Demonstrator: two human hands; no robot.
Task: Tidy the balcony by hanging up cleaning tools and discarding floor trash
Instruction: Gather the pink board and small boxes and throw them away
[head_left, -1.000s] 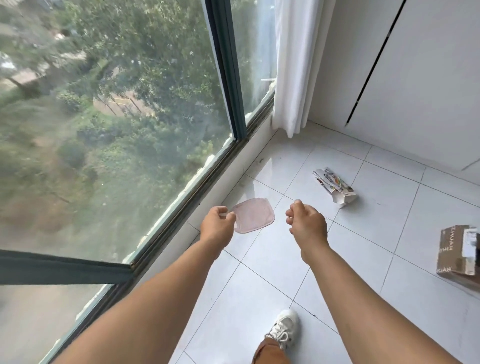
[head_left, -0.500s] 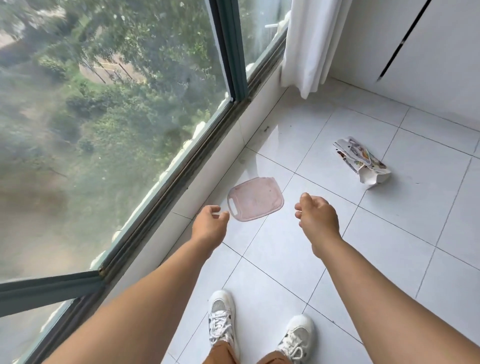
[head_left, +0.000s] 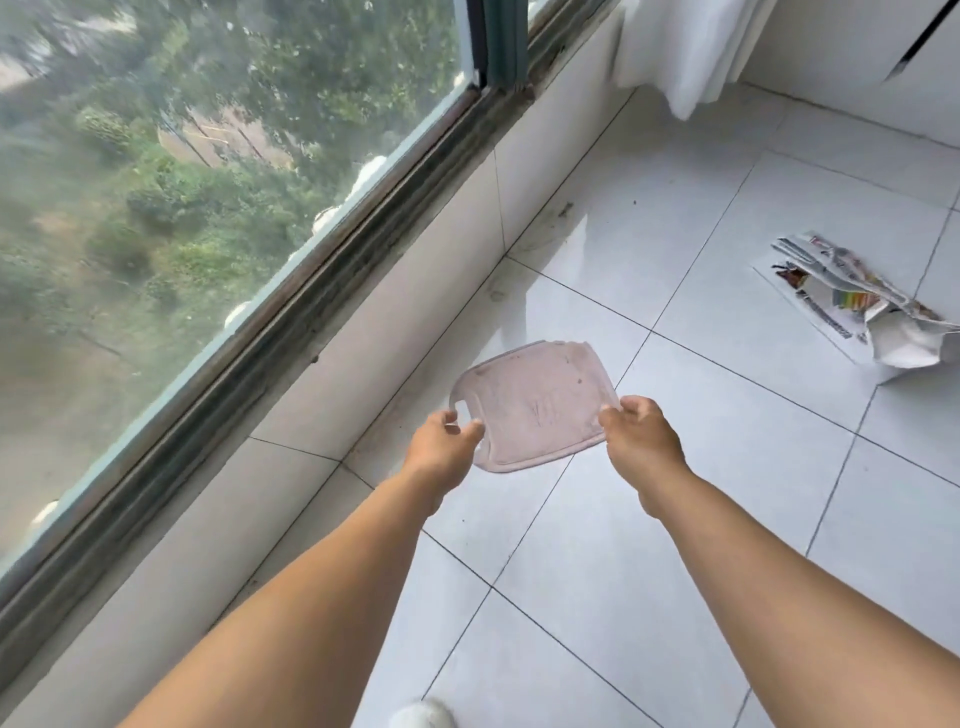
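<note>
Both grips reach the pink board (head_left: 535, 402) lying flat on the floor (head_left: 597, 571) tiles: left hand (head_left: 441, 444) and right hand (head_left: 641, 431), fingers curled, meet its near edges (contact unclear). Crumpled paper (head_left: 857, 306) lies well apart, rightward.

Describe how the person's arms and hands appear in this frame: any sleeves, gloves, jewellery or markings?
Both forearms are bare right to the bottom of the frame, with no sleeve in view. The left hand and right hand wear no gloves, and no watch, bracelet or ring shows on the visible sides. No markings can be made out. A white shoe tip shows below.
</note>
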